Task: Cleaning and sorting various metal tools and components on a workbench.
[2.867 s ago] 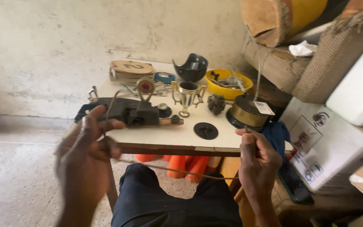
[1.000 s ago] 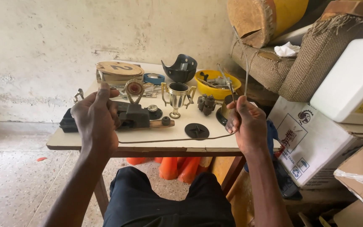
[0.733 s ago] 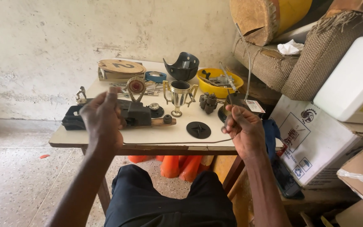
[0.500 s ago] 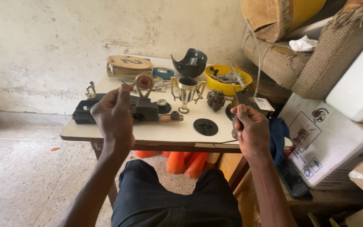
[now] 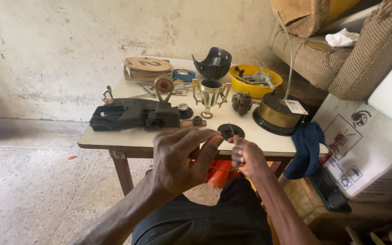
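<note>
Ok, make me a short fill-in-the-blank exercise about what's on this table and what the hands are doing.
1. The bowl full of small parts at the back of the table is ____ in colour.
2. The right hand pinches a thin ____ that the left hand also holds.
3. The blue cloth hangs over the table's ____ edge.
4. The small trophy cup stands ____ on the table.

Missing words: yellow; wire; right; upright

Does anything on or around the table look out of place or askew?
Yes: a blue cloth droops over the table's right edge, half off. The left hand and right hand pinch a thin wire.
</note>
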